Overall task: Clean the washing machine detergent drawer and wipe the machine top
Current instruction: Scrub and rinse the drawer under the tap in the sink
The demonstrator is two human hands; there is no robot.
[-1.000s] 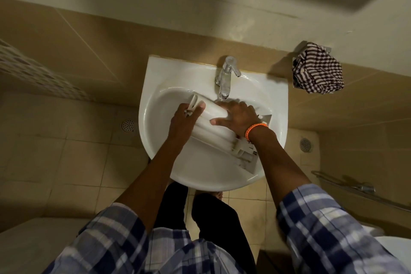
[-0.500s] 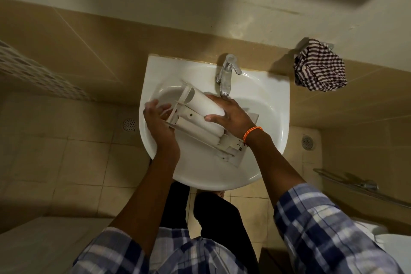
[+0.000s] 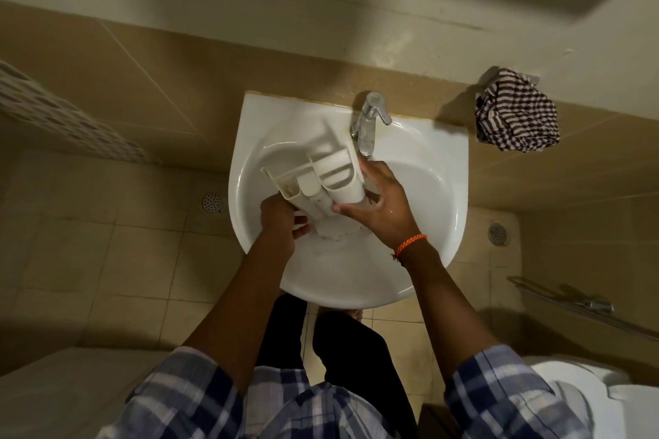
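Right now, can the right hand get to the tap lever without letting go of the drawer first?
Probably not. The right hand grips the drawer right under the tap. The lever sits just above with nothing between, but the fingers are wrapped on the drawer, so they would have to release it.

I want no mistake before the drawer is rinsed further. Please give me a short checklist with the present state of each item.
1. Both hands hold the detergent drawer: ok; left hand grips the lower end, right hand the side.
2. Drawer is over the sink basin: ok.
3. Drawer's upper end is close beside the faucet spout: ok.
4. Water is running: cannot tell.
5. Compartments are clean: not ok; dark residue shows in the leftmost one.
6. Checkered cloth is at hand: ok; it hangs on the wall to the right.
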